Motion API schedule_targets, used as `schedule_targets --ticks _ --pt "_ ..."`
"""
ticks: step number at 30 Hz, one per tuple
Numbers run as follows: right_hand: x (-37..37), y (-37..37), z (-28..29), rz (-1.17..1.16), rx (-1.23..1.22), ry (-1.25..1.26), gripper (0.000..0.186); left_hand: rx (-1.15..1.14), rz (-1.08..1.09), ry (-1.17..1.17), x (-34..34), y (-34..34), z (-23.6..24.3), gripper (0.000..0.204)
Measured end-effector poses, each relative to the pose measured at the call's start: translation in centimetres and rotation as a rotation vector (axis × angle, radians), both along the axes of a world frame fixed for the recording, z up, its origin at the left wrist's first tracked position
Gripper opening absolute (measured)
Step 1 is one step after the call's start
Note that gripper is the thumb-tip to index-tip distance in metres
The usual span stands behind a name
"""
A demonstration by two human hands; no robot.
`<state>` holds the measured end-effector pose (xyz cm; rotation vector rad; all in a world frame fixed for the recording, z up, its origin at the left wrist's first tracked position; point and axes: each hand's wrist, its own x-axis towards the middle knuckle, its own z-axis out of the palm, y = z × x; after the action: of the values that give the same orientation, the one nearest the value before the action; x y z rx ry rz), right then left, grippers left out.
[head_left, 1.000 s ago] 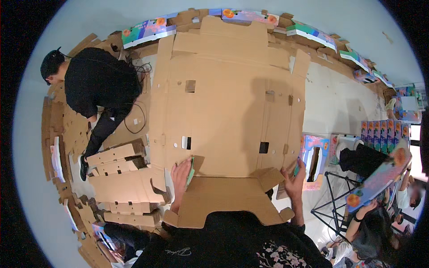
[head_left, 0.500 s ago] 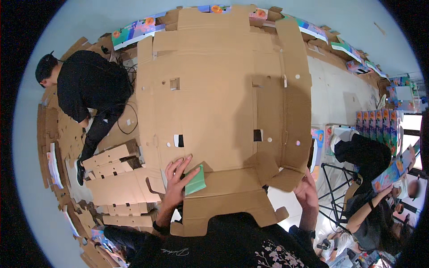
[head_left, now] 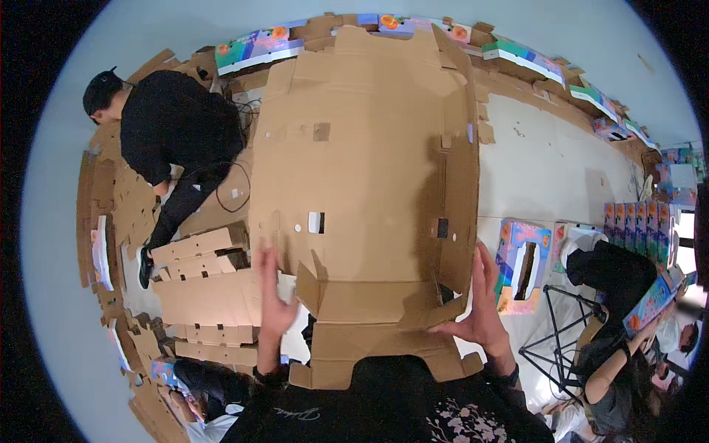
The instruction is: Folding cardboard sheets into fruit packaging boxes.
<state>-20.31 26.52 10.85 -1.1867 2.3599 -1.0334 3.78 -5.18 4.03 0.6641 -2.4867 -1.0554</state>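
Note:
A large brown cardboard box blank point(head_left: 369, 162) stretches out in front of me, its inner face up, with several punched slots and round holes. Its right side wall point(head_left: 459, 199) stands folded up, and small corner flaps stand at the near end. The near end panel point(head_left: 373, 343) reaches my body. My right hand point(head_left: 487, 314) grips the near right corner, fingers along the outer wall and thumb on the near flap. Beside the near left corner flap point(head_left: 309, 288), my left hand point(head_left: 277, 306) is raised, slightly blurred, fingers stretched and thumb apart.
Flat cardboard pieces point(head_left: 207, 295) lie stacked on the left. A person in black point(head_left: 173, 133) bends over there beside a cable. On the right are a printed carton point(head_left: 523, 266), a black folding stand point(head_left: 561, 336), a row of printed boxes point(head_left: 639, 229) and seated people.
The right wall now stands steeper and the near left corner flap has come up. My left hand has left the panel; the green piece under it is out of sight. My right hand moved up the corner.

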Motion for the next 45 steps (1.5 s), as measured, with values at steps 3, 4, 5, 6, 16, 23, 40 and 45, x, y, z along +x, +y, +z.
schedule_targets --ticks 3,4,5,6,16,23,40,45 --pt "0.0 -0.2 -1.0 -0.049 -0.140 0.052 0.134 0.068 0.270 -0.142 2.4 -3.8 -0.5 0.081" --pt "0.0 -0.2 -1.3 -0.027 -0.139 0.046 0.134 0.251 0.476 -0.271 2.8 -4.5 -0.7 0.075" --pt "-0.1 -0.3 -1.6 -0.053 -0.155 0.107 0.124 0.200 0.441 -0.205 3.2 -5.0 -0.5 0.075" --pt "-0.1 -0.3 -1.9 -0.083 -0.186 0.190 0.115 0.413 0.398 -0.268 3.4 -5.5 -0.2 0.070" --pt "-0.6 -1.3 -1.6 -0.085 0.003 0.196 0.092 1.203 0.085 0.294 2.8 -6.3 7.8 0.100" --pt "-0.6 -1.3 -2.1 -0.044 0.016 0.287 0.082 0.826 -0.002 0.216 -0.4 -2.8 9.2 0.107" --pt "0.1 -0.8 0.9 0.265 0.012 0.317 0.064 -0.361 -0.631 -0.057 -6.6 2.5 10.6 0.070" --pt "0.5 0.9 1.9 0.400 0.097 0.335 0.055 -0.410 -0.786 -0.296 -5.4 4.6 11.6 0.070"
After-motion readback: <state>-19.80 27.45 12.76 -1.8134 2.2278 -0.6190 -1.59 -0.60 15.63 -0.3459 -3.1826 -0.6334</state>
